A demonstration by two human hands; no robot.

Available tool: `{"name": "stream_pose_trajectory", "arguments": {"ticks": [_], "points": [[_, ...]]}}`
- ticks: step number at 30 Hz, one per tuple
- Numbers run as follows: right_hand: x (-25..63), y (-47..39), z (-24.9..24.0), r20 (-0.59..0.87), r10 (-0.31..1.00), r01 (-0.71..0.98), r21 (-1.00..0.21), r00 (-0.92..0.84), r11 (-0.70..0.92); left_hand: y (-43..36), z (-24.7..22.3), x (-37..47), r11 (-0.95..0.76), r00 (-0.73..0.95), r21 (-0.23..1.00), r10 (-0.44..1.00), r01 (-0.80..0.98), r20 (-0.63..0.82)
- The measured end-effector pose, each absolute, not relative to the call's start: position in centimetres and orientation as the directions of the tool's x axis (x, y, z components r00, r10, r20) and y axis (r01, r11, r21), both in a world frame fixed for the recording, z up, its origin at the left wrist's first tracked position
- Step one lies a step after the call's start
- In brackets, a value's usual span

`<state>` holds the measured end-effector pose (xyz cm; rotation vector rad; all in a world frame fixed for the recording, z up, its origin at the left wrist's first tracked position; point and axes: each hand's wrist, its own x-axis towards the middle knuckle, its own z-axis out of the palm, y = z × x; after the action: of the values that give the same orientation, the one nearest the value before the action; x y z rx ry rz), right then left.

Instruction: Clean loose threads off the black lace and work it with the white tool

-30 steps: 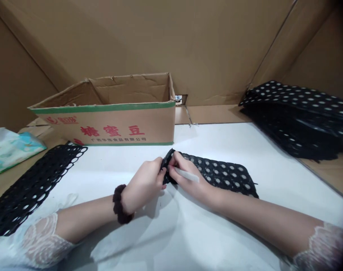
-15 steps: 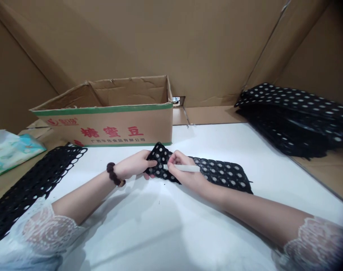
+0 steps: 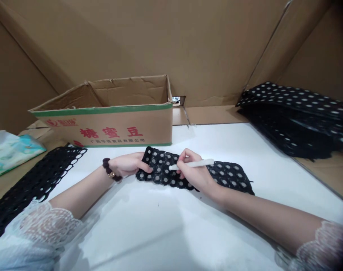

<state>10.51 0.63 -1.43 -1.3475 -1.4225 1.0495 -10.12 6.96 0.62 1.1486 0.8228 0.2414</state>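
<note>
Pinches the left end of a black dotted strip [image 3: 165,177] in the left hand [image 3: 128,164], in front of the carton's [image 3: 112,130] right end. Grips a white stick [image 3: 201,163] pen-fashion in the right hand [image 3: 198,177], nearer the strip's middle; cannot tell tip contact from a slight gap. Has the strip's long axis running rightward from the left hand past the carton, angling slightly nearer. Hides the middle under the right hand, so cannot tell one piece from two. Has a black dotted pile [image 3: 290,116] well right of the carton, partly out of view.

Both forearms [image 3: 80,190] angle inward, left thumb [image 3: 144,167] extended, right fingers [image 3: 183,156] curled, pinching.
</note>
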Motion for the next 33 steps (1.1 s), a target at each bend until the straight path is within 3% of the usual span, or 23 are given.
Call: {"name": "stream_pose_trajectory", "arguments": {"ticks": [4, 11, 19, 22, 26, 33], "points": [[10.5, 0.6, -1.4, 0.038, 0.999, 0.234, -0.971, -0.031, 0.044, 6.4, 0.8, -9.6, 0.430, 0.633, 0.865, 0.601, 0.258, -0.488], [10.2, 0.2, -1.1, 0.091, 0.993, 0.303, -0.947, -0.078, 0.111, 5.9, 1.2, -9.0, 0.391, 0.702, 0.873, 0.532, 0.291, -0.473], [10.3, -0.1, -0.9, 0.143, 0.983, 0.396, -0.901, -0.115, 0.178, 6.5, 1.9, -9.9, 0.297, 0.667, 0.885, 0.581, 0.358, -0.466], [10.4, 0.0, -1.2, 0.172, 0.973, 0.423, -0.878, -0.152, 0.222, 6.4, 1.9, -9.8, 0.275, 0.588, 0.886, 0.668, 0.373, -0.455], [10.4, 0.7, -1.2, 0.159, 0.972, 0.349, -0.913, -0.172, 0.211, 5.8, 1.6, -9.1, 0.198, 0.427, 0.876, 0.812, 0.440, -0.398], [9.8, 1.7, -1.4, 0.078, 0.985, 0.164, -0.981, -0.157, 0.104, 5.3, 1.6, -8.6, 0.300, 0.449, 0.870, 0.764, 0.390, -0.464]]}}
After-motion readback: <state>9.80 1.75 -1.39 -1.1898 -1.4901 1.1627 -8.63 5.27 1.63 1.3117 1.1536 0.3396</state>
